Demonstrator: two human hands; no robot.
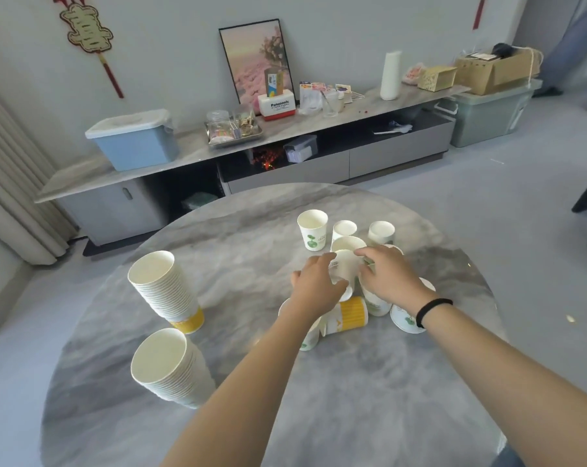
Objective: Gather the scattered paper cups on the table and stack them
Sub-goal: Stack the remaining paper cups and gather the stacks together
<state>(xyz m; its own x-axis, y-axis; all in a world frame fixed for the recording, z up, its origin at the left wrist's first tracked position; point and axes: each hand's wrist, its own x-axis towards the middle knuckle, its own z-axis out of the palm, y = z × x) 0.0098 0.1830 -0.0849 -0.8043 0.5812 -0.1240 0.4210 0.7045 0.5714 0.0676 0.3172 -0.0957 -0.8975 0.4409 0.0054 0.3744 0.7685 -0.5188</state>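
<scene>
A: Gripping one white cup (344,264) in the middle of the loose cluster, left hand (314,286) curled round its near side, fingers closed on it. Right hand (388,276) comes in from the other side, fingertips on the rim area; can't tell if it pinches the same cup or the one just behind.

B: Where's the cluster sit?

A: Right-centre of the round marble table (251,251). Around the hands: a green-print cup (313,229) upright at the back, two more upright beside it, a yellow-banded cup (347,315) lying on its side under the left wrist, another green-print one (407,318) under the right wrist with the black wristband (432,310).

B: Risk?

A: Forearms hang low over the fallen cups. Lifting or dragging could sweep the yellow-banded one; it lies on its side, so I'd guess it rolls toward the near edge. Paper walls are thin, so a hard squeeze may crush the rim and then it won't nest.

B: Stacks?

A: Two tall ones on the left, well apart from the hands: far stack (165,289) with yellow base, near stack (172,369). Both appear to lean left, though the wide lens may exaggerate it. Dropping a cup on top off-centre could tip either, likely scattering everything.
</scene>
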